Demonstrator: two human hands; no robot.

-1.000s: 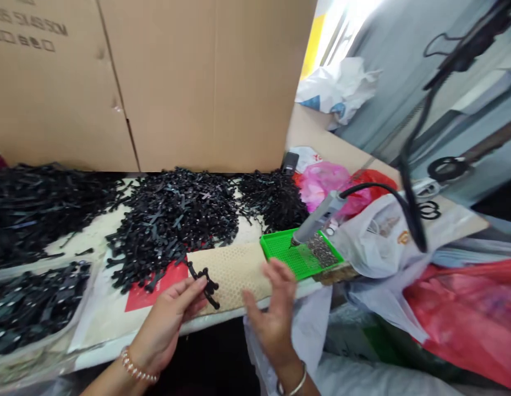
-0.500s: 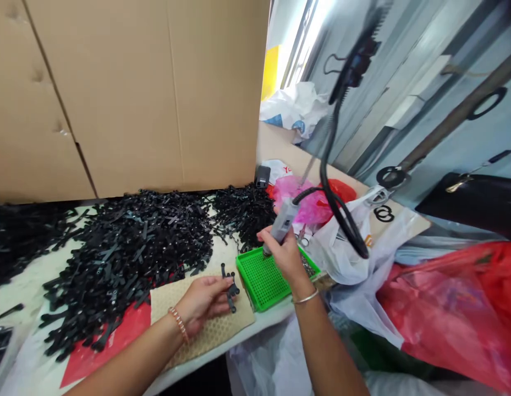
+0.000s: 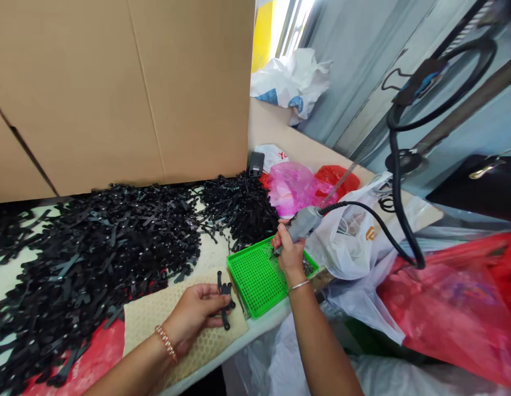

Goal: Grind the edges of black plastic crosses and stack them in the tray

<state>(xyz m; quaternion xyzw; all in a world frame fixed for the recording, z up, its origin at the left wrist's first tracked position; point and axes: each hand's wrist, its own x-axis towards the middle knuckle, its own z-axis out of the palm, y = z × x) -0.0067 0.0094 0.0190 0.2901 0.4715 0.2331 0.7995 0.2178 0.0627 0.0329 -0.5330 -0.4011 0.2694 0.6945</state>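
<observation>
My left hand (image 3: 205,305) pinches a small black plastic part (image 3: 225,297) with several arms, above a tan honeycomb-textured mat (image 3: 156,319). My right hand (image 3: 290,250) wraps round a grey electric screwdriver (image 3: 302,223), whose black cable trails off to the right. Its tip points down over the far right side of a green perforated tray (image 3: 255,280). Small metal pieces (image 3: 308,267), probably screws, lie at the tray's right end, partly hidden by my right hand. The exact tip contact is too small to make out.
A large heap of black plastic parts (image 3: 115,236) covers the left of the table, with a smaller heap (image 3: 242,209) behind the tray. A tall cardboard sheet (image 3: 189,99) stands at the back. Plastic bags (image 3: 296,184) crowd the right, and a hanging cable (image 3: 397,176) loops there.
The view has swung to the right. The screwdriver has tilted over, its body now leaning right, and its tip has moved right over the tray. My left hand still holds the black part.
</observation>
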